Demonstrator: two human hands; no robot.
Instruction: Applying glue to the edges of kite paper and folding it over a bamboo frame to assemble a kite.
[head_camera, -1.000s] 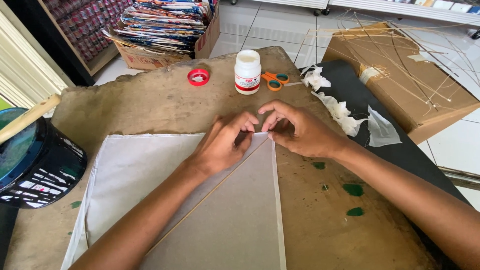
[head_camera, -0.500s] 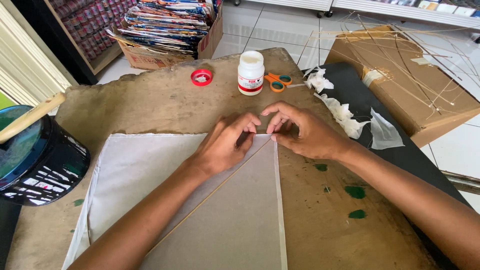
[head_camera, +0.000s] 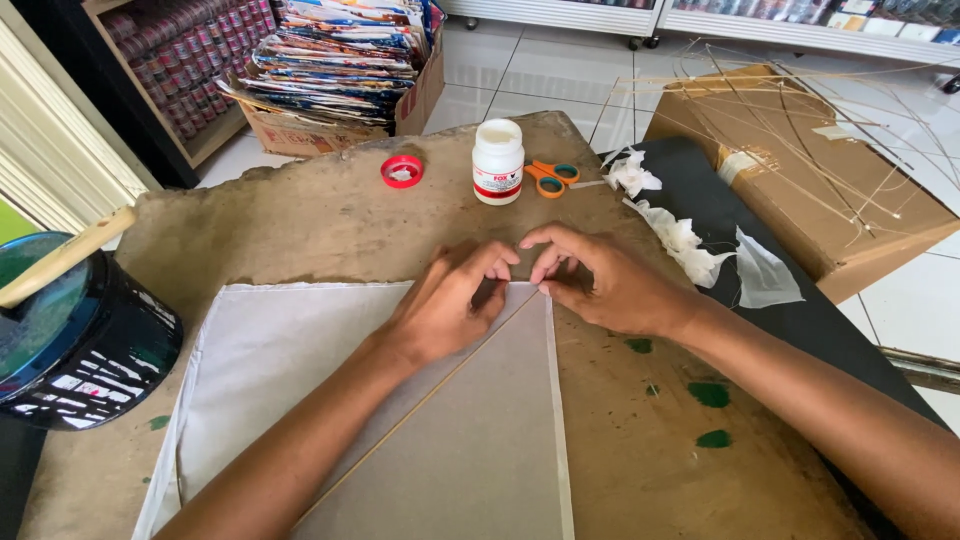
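Glue bottle (head_camera: 498, 160) and scissors (head_camera: 551, 178) (touching) block ahead.

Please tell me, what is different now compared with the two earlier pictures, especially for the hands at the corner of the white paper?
Almost nothing changed. Both hands stay at the top right corner of the white paper sheet: the left hand pressing on it, the right hand pinching its edge. Only the fingers shifted slightly. The thin stick under the paper, the glue bottle, the red lid and the orange scissors did not move.
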